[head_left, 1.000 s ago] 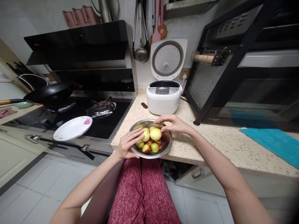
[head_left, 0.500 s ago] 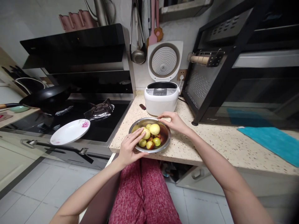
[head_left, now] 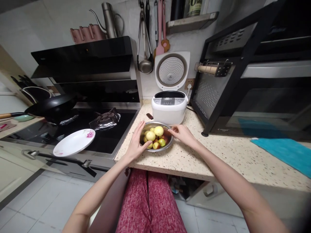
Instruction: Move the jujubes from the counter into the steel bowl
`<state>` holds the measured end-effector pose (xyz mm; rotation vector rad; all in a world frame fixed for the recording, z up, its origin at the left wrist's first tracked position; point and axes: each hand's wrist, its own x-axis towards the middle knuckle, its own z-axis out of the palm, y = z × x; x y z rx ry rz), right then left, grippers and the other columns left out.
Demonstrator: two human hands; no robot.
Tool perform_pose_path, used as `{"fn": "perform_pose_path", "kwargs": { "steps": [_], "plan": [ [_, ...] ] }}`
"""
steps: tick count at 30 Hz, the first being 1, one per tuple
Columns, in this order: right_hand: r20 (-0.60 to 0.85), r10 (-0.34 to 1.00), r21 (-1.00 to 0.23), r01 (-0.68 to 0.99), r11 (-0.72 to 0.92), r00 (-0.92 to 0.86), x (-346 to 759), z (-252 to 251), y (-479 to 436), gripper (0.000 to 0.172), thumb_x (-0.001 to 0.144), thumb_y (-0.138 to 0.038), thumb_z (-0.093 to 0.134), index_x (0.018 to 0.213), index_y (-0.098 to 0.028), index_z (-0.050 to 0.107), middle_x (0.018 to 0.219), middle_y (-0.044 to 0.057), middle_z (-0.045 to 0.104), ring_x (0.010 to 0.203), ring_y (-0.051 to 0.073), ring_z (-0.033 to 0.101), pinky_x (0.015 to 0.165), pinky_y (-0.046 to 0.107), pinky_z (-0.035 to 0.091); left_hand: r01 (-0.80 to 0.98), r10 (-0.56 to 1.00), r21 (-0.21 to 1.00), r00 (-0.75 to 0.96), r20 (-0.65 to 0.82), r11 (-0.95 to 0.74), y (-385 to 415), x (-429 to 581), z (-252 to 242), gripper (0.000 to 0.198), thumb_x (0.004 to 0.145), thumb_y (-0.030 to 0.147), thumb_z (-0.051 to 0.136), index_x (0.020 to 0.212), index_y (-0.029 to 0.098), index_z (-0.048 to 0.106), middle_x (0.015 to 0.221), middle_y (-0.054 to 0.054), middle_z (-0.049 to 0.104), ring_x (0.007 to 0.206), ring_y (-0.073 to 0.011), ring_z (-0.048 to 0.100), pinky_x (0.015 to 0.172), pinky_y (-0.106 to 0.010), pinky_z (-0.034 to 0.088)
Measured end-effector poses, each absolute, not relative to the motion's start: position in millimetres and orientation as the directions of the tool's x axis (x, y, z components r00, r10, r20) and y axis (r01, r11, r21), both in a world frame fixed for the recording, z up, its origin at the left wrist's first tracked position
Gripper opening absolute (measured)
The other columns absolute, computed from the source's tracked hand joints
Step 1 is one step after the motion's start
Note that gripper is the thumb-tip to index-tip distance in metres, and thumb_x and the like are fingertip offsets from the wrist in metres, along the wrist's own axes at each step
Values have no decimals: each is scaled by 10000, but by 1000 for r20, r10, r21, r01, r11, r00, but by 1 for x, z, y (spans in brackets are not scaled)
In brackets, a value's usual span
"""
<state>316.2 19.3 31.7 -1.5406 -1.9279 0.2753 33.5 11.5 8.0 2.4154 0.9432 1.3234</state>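
Observation:
A steel bowl (head_left: 167, 146) holds several yellow-green and reddish fruits (head_left: 158, 131) and stands on the speckled counter, just in front of an open white rice cooker (head_left: 169, 111). My left hand (head_left: 136, 142) rests against the bowl's left side, thumb and fingers spread along the rim. At the right rim, my right hand (head_left: 182, 134) pinches the edge between thumb and bent fingers.
Left of the counter, a white plate (head_left: 73, 143) with pink flowers lies over the front edge of the black stove (head_left: 102, 139). A black wok (head_left: 52, 104) sits on the far burner. On the right are a black oven rack (head_left: 225, 97) and a turquoise cloth (head_left: 284, 152).
The bowl has moved away from the counter's front edge, closer to the rice cooker. My left hand has shifted from over the fruits to the left rim. My right fingers have curled on the rim.

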Motion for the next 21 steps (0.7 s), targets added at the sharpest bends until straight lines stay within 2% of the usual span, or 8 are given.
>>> {"fn": "perform_pose_path", "kwargs": {
  "steps": [4,10,16,21],
  "plan": [
    [291,954,-626,740,247,-73,315,29,21,366,919,-481,603,697,-190,613,665,51,702,618,206,645,573,284,419,424,615,459,388,687,-781,17,32,6,703,1005,538,534,1611,255,317,1677,-144,332,1579,-346,285,1288,-618,253],
    [244,969,-743,636,209,-33,312,23,23,351,843,-493,635,666,-216,513,599,15,630,572,174,576,572,278,402,427,601,431,454,658,-795,6,24,1,710,1001,492,559,1622,277,292,1687,-118,316,1580,-342,280,1290,-598,265],
    [212,977,-923,330,196,15,303,19,24,454,753,-582,675,605,-228,432,507,-44,493,481,121,483,495,241,376,415,629,473,477,614,-777,6,23,4,765,984,514,591,1633,285,257,1701,-110,284,1577,-343,283,1303,-579,256],
    [234,968,-961,173,217,87,295,33,15,478,729,-557,688,538,-239,387,444,-53,450,399,103,456,419,227,372,369,635,520,524,567,-770,8,25,2,900,931,541,677,1647,304,187,1720,-117,222,1588,-354,254,1303,-585,257]
  ]
}}
